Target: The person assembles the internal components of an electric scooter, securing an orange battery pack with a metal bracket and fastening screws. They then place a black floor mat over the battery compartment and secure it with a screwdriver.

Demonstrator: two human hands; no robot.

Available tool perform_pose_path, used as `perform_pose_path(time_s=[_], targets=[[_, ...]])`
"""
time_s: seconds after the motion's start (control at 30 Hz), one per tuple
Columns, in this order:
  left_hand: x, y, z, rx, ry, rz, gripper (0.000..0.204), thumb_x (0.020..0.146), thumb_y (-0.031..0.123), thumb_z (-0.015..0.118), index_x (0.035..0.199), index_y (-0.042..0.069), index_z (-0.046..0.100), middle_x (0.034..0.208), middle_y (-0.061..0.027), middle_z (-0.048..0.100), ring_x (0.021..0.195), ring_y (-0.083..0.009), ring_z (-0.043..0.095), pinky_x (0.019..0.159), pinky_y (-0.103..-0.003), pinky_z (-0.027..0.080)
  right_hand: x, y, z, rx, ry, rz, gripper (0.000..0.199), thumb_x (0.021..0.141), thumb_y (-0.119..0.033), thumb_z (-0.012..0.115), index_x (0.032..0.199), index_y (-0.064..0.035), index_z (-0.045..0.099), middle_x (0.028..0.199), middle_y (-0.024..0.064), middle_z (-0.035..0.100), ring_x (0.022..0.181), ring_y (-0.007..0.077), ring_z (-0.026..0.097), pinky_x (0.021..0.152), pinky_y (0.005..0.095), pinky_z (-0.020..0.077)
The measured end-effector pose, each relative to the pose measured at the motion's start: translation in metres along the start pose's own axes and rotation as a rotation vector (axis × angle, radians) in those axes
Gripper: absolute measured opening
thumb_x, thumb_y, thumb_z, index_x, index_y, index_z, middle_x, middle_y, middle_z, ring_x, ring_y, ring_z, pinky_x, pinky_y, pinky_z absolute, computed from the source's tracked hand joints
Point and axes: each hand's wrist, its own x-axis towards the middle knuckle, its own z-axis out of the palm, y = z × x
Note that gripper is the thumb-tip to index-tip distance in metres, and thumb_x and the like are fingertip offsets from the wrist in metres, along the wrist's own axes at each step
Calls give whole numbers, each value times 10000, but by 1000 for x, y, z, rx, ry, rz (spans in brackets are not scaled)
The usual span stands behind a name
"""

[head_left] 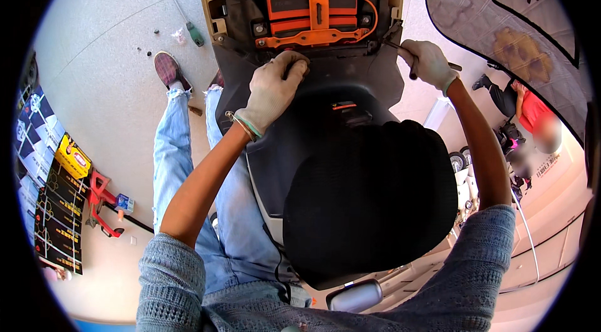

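My left hand [275,85], in a pale work glove, is closed at the lower edge of an open scooter compartment. Whatever its fingertips pinch is hidden. My right hand [431,63], gloved too, grips a dark hand tool that looks like pliers [414,71]. The tool's front end points at the compartment's lower right corner. Inside the compartment sit red-orange and black batteries [294,1], held by an orange metal bracket [300,38]. An orange cable [374,16] curves down their right side. Dark plastic bodywork [341,75] lies below both hands.
A green-handled screwdriver [195,35] and small dark parts lie on the floor at left. Stacked boxes [59,219] and a red tool [100,197] stand farther left. A quilted grey cover [476,13] hangs at right, near another person [532,110]. A black rounded shape [375,200] blocks the centre.
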Motion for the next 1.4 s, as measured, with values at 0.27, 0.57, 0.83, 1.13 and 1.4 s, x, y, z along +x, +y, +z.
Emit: perform_pose_path(time_s=[0.27, 0.57, 0.83, 1.13, 1.4], targets=[[6, 2, 11, -44, 10, -17, 203, 879, 215, 498, 936, 54, 607, 791, -80, 655, 777, -233, 633, 729, -326, 470, -10, 23, 40, 298, 197, -102, 238, 909, -176, 527, 746, -4, 502, 558, 85, 442, 480, 139, 374, 473, 282, 319], [13, 15, 31, 23, -23, 62, 214, 903, 177, 507, 986, 2, 598, 817, -80, 649, 757, -138, 626, 699, -256, 485, 7, 7, 7, -419, 3, -201, 240, 872, -263, 504, 771, -46, 513, 627, 148, 572, 628, 342, 585, 570, 439, 436], [17, 31, 62, 26, -71, 107, 185, 891, 181, 512, 955, 34, 603, 764, -78, 643, 710, -166, 622, 681, -272, 483, 19, -20, 5, -112, 43, -42, 189, 848, -194, 512, 795, -21, 563, 742, 194, 584, 760, 382, 565, 676, 462, 434], [34, 46, 117, 98, -11, 261, 426, 823, 218, 538, 1222, 114, 431, 973, -195, 601, 919, -382, 576, 810, -416, 472, 12, -5, 41, 1126, -79, 243, 128, 849, 43, 427, 849, -54, 509, 572, -75, 314, 486, 21, 285, 449, 159, 254], [15, 82, 112, 15, -295, -113, 373, 861, 254, 494, 1126, 0, 429, 948, -277, 588, 951, -440, 543, 797, -475, 454, -10, -22, 26, 753, 116, 14, 150, 851, -6, 516, 993, 19, 557, 667, -46, 458, 579, 67, 419, 556, 199, 376]])
